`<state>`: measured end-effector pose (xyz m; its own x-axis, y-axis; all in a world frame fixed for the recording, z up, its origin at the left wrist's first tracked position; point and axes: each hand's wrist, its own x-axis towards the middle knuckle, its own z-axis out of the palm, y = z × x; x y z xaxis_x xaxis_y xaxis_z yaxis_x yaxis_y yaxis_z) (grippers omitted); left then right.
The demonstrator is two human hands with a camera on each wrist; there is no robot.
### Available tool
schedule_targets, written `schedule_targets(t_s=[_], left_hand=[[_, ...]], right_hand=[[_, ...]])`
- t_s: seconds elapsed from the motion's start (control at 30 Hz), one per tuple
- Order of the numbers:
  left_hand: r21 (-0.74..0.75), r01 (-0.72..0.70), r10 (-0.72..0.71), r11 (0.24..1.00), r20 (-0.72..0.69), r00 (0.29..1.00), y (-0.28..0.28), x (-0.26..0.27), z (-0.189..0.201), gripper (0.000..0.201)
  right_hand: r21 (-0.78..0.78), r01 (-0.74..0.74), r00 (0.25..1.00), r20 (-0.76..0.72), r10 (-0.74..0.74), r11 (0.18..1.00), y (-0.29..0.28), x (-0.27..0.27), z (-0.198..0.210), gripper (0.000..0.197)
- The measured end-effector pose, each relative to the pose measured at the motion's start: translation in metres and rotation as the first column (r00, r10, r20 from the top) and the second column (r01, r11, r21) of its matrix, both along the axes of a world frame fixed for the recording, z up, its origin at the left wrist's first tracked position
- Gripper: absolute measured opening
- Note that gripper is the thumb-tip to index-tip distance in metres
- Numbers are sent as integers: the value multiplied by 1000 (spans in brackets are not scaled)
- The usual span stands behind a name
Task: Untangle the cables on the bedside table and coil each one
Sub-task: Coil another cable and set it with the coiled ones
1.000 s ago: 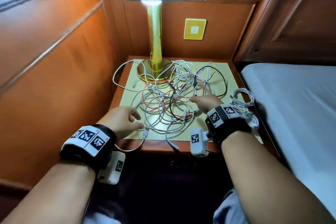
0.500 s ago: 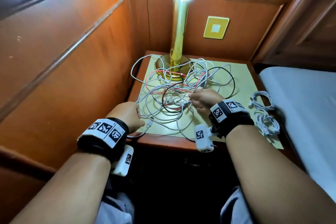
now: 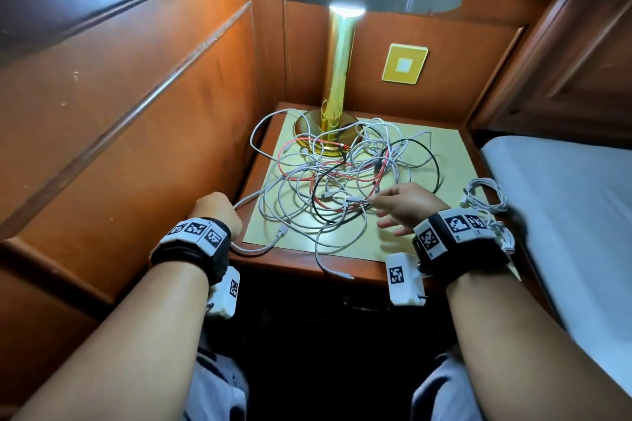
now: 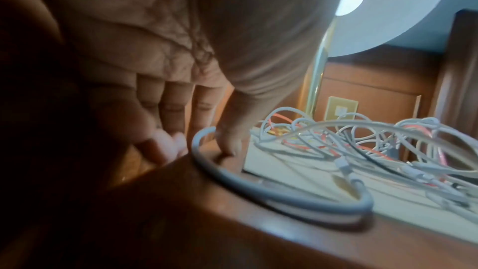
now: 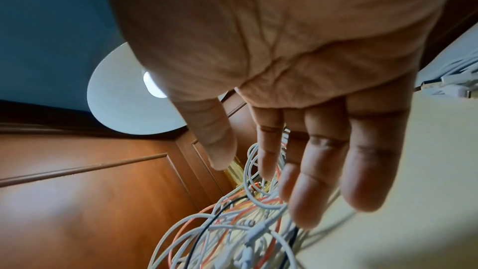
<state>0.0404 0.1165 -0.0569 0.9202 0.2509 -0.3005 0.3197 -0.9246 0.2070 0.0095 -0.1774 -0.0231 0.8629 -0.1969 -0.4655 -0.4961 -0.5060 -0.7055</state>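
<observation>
A tangle of cables (image 3: 342,178), mostly white with red and black ones, lies on the bedside table (image 3: 301,260) in front of the lamp base. My left hand (image 3: 219,212) sits at the table's left edge and pinches a grey-white cable (image 4: 258,189) between thumb and fingers; that cable loops along the front edge. My right hand (image 3: 383,212) hovers over the tangle's near right side with straight, spread fingers (image 5: 313,181) and holds nothing. Two coiled white cables (image 3: 485,195) lie at the table's right edge.
A brass lamp (image 3: 337,85) stands at the back of the table, its shade overhead. A pale yellow mat (image 3: 444,150) covers the tabletop. Wood panelling (image 3: 136,133) closes the left and back. A bed (image 3: 564,202) borders the right side.
My left hand has taken hold of the grey-white cable and drawn it to the table's left edge. My right hand has let go of the tangle and spread its fingers.
</observation>
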Motion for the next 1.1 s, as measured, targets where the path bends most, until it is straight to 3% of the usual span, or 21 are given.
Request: schedule_targets(t_s=[0.1,0.17,0.27,0.43,0.57,0.63,0.7,0.8,0.9,1.0,1.03,1.1], left_hand=[[-141,-64,91,988,194,977,3,5,10,14],[-324,-68,191,944,364,912,6,5,20,17],[-563,69,302,824,539,787,2,-5,40,19],[-689,273,390,672,642,660,-12,-27,63,18],[-747,279,494,603,625,605,-3,-22,57,13],[-777,237,502,583,574,647,0,-19,51,11],[-801,186,451,569,493,744,1,-15,40,5],[-714,134,288,688,438,852,0,-15,31,30],[-623,216,126,752,456,881,-10,-15,31,21],[-552,339,-32,762,491,871,-24,-14,26,7],[-515,382,-96,767,496,863,-28,-15,25,8],[-438,450,-215,778,487,846,-35,-17,22,8]], right_hand=[[0,-39,999,-9,39,999,4,1,-1,21],[-1,-86,996,5,86,996,7,3,-1,20],[1,-161,985,64,161,987,17,8,0,17],[82,-297,944,178,279,951,42,13,0,22],[60,-338,928,189,322,939,48,13,-3,22],[-6,-282,929,249,275,959,41,15,-3,19],[-45,-142,932,331,149,989,28,19,-4,13],[-171,154,902,427,-67,973,2,24,-3,18],[-302,322,906,372,-200,897,-22,26,-10,42],[-309,297,945,233,-231,904,-33,31,-25,56],[-286,291,947,225,-231,913,-34,33,-31,50],[-255,294,936,272,-224,921,-34,36,-34,22]])
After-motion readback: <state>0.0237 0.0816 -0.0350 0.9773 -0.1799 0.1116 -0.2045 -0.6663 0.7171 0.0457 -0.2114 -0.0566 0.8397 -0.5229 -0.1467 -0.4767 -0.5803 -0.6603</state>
